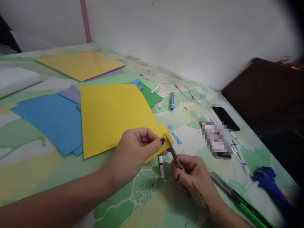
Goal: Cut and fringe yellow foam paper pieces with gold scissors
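Between the thumb and fingers of my left hand (136,150) is a small yellow paper piece (155,155). My right hand (193,177) is closed round a pair of scissors (174,154), whose blades meet the right edge of that piece. Behind my left hand lies a large yellow sheet (111,114), on top of blue sheets (51,120) and a green sheet (150,98). A white marker (161,167) with a dark red band rests below the paper piece, partly hidden. Small blue scraps (176,138) lie just beyond the scissors.
A box cutter (242,202) with a green handle and a blue tool (270,186), perhaps a glue gun, lie at right. Further back are a phone (217,139), a black phone-like slab (226,118), several markers (239,153), a blue paper roll (172,100) and a cable (197,102).
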`<state>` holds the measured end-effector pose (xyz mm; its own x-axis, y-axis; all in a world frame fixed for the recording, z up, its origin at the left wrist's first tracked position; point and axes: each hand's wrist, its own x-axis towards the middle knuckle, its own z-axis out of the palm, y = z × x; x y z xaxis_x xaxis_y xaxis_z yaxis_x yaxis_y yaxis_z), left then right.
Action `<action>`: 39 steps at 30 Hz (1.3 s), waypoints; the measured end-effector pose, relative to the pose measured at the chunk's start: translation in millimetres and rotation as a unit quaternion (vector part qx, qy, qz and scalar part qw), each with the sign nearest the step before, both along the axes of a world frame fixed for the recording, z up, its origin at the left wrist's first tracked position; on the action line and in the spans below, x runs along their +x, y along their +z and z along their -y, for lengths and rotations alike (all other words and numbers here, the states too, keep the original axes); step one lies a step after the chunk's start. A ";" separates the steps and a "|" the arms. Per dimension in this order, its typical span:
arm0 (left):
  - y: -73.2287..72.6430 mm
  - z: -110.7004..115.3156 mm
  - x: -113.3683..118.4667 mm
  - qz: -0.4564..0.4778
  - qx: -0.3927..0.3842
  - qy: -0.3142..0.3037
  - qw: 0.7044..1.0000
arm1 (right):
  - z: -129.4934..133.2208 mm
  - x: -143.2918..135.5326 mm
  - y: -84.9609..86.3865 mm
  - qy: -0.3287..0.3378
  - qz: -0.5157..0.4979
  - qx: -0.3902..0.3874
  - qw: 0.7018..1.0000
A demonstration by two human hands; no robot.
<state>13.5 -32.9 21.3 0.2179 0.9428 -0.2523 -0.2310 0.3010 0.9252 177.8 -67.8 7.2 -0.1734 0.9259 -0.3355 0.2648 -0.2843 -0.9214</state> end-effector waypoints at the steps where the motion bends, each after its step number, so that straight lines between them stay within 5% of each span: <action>1: 0.2 0.0 0.0 -0.001 -0.001 0.000 1.000 | 0.2 0.1 0.0 -0.001 -0.002 -0.001 1.000; 27: -1.5 -0.2 0.1 -0.005 0.002 -0.004 1.000 | 1.2 2.1 -4.4 0.002 0.010 0.013 1.000; 39: -2.1 -0.7 -0.1 0.017 0.005 -0.003 1.000 | 3.4 3.4 -0.2 0.055 -0.036 0.036 0.997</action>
<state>13.5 -32.2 19.2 0.2327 0.9437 -0.2350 -0.2605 0.2932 0.9199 181.2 -71.2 7.0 -0.2955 0.9215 -0.2520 0.2237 -0.1897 -0.9560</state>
